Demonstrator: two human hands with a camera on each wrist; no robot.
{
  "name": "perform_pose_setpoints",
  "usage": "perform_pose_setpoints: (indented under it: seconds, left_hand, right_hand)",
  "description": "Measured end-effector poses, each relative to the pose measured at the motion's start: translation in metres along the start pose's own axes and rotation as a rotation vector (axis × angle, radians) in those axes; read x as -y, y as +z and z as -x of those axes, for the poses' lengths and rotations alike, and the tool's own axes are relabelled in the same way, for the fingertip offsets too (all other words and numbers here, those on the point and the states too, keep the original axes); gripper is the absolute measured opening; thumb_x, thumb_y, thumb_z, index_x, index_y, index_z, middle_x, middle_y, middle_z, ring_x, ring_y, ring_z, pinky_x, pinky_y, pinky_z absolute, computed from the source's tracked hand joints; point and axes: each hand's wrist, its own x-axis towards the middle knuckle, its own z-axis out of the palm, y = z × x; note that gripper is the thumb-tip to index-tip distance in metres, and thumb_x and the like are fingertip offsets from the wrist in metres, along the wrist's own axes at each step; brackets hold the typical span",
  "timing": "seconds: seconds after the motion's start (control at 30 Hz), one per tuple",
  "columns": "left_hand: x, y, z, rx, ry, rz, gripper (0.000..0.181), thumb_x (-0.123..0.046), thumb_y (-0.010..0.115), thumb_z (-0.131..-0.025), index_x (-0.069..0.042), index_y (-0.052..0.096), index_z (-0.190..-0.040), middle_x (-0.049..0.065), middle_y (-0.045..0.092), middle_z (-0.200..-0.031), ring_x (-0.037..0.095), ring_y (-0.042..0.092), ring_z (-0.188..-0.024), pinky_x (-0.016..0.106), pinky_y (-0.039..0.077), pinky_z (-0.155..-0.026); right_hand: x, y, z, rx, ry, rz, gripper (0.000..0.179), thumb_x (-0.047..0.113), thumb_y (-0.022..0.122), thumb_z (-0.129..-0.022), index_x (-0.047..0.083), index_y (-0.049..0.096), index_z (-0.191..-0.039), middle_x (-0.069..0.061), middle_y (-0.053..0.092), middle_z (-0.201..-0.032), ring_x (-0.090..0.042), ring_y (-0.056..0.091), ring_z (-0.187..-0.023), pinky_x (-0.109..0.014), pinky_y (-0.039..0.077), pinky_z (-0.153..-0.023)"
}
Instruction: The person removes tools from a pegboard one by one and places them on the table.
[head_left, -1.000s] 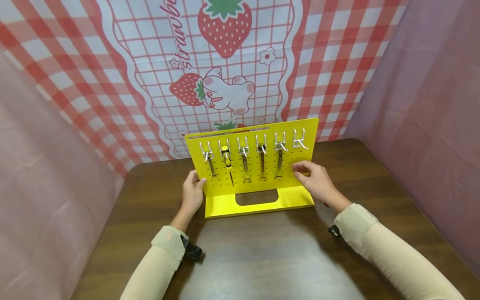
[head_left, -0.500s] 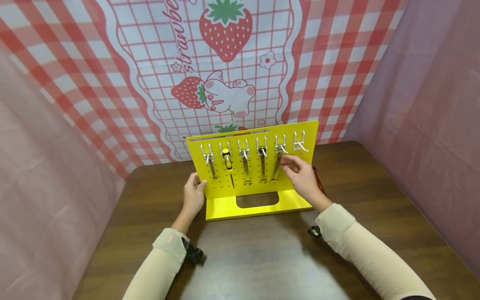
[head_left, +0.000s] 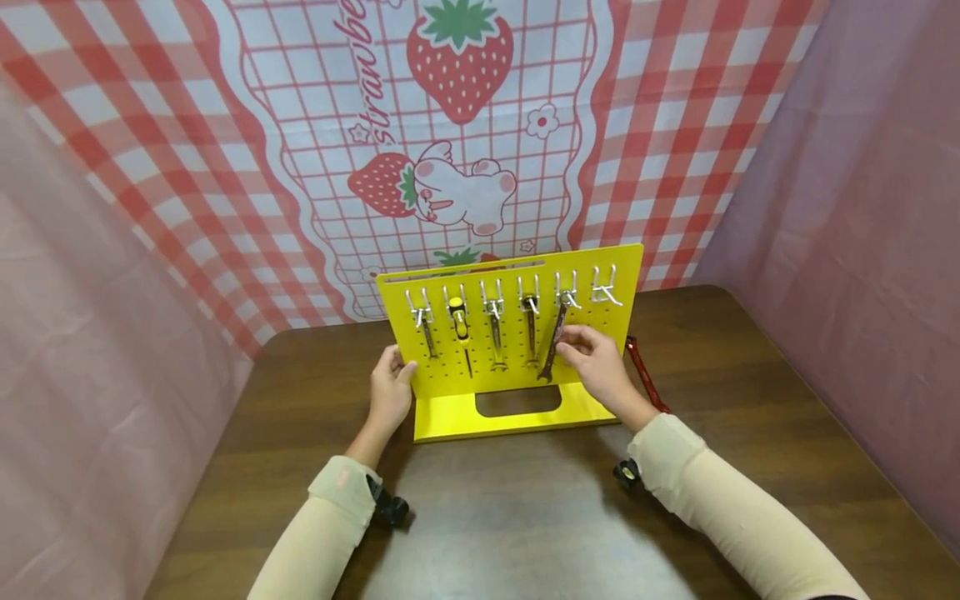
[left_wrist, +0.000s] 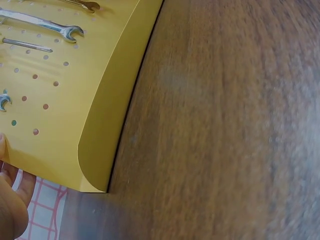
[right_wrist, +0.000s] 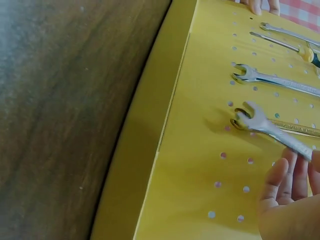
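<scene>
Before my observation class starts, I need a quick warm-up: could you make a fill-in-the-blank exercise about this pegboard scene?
1. The pegboard is coloured ____.
2. Counting tools from the left in the head view, the screwdriver is number ____.
3. The left hand grips the pegboard, while the right hand holds a metal ____.
4. In the head view, the only bare hook is at the row's far ____ end.

Missing words: yellow; two; wrench; right.

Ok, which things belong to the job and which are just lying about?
Likely in the job:
yellow perforated board, left hand gripping its edge
silver metal wrench, in right hand
three hanging silver wrenches
yellow-and-black screwdriver

Apparently lying about:
slim red tool on brown wooden table, perhaps for later
</scene>
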Motion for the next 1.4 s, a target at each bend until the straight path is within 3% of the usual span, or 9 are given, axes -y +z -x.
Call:
perform_pose_setpoints:
  seconds: [0.2, 0.33, 0.43, 0.6, 0.83, 1.4]
  left_hand:
    - [-0.001, -0.001, -0.003, -0.007, 0.010, 0.003, 0.020, 0.013, 0.059, -0.094, 0.013, 0.057, -0.114, 0.032, 0.066, -0.106, 0.027, 0.062, -0.095, 0.017, 0.050, -0.079]
    - [-0.003, -0.003, -0.003, -0.001, -0.003, -0.006, 0.022, 0.013, 0.057, -0.095, 0.014, 0.057, -0.117, 0.033, 0.065, -0.108, 0.032, 0.062, -0.098, 0.016, 0.049, -0.079]
    - [-0.016, -0.004, 0.001, 0.010, -0.009, -0.025, 0.021, 0.013, 0.056, -0.096, 0.015, 0.056, -0.117, 0.034, 0.065, -0.109, 0.036, 0.062, -0.100, 0.018, 0.050, -0.080]
    - [-0.043, -0.004, 0.009, 0.022, 0.004, -0.053, 0.019, 0.013, 0.056, -0.096, 0.016, 0.056, -0.115, 0.034, 0.065, -0.107, 0.035, 0.063, -0.099, 0.020, 0.051, -0.080]
    - [-0.035, -0.005, 0.010, 0.017, 0.007, -0.028, 0.019, 0.013, 0.058, -0.095, 0.015, 0.056, -0.114, 0.034, 0.065, -0.107, 0.038, 0.063, -0.100, 0.018, 0.049, -0.080]
    - [-0.042, -0.002, 0.011, 0.026, 0.005, -0.020, 0.020, 0.013, 0.057, -0.095, 0.015, 0.056, -0.115, 0.034, 0.065, -0.105, 0.039, 0.063, -0.098, 0.020, 0.051, -0.080]
  right_hand:
    - [0.005, -0.005, 0.003, 0.028, -0.019, 0.056, 0.023, 0.016, 0.067, -0.099, -0.004, 0.068, -0.111, -0.017, 0.067, -0.102, -0.024, 0.064, -0.089, -0.027, 0.058, -0.074]
    - [0.008, -0.007, 0.007, 0.053, -0.036, 0.077, 0.022, 0.018, 0.066, -0.100, -0.003, 0.068, -0.105, -0.015, 0.067, -0.097, -0.039, 0.063, -0.088, -0.037, 0.059, -0.074]
    - [0.009, -0.009, 0.011, 0.055, -0.030, 0.073, 0.022, 0.018, 0.066, -0.100, -0.003, 0.068, -0.104, -0.014, 0.066, -0.094, -0.043, 0.062, -0.086, -0.042, 0.059, -0.074]
    - [0.010, -0.014, 0.017, 0.044, -0.026, 0.045, 0.023, 0.015, 0.066, -0.100, -0.008, 0.068, -0.105, -0.015, 0.065, -0.091, -0.037, 0.063, -0.081, -0.042, 0.059, -0.072]
    - [0.013, -0.017, 0.025, 0.043, -0.021, -0.006, 0.020, 0.005, 0.065, -0.098, -0.013, 0.065, -0.105, -0.017, 0.063, -0.089, -0.014, 0.063, -0.072, -0.028, 0.059, -0.068]
    - [0.027, -0.036, 0.041, 0.069, -0.110, 0.061, 0.012, -0.003, 0.062, -0.098, -0.012, 0.066, -0.103, -0.017, 0.064, -0.085, -0.012, 0.059, -0.071, -0.024, 0.055, -0.065]
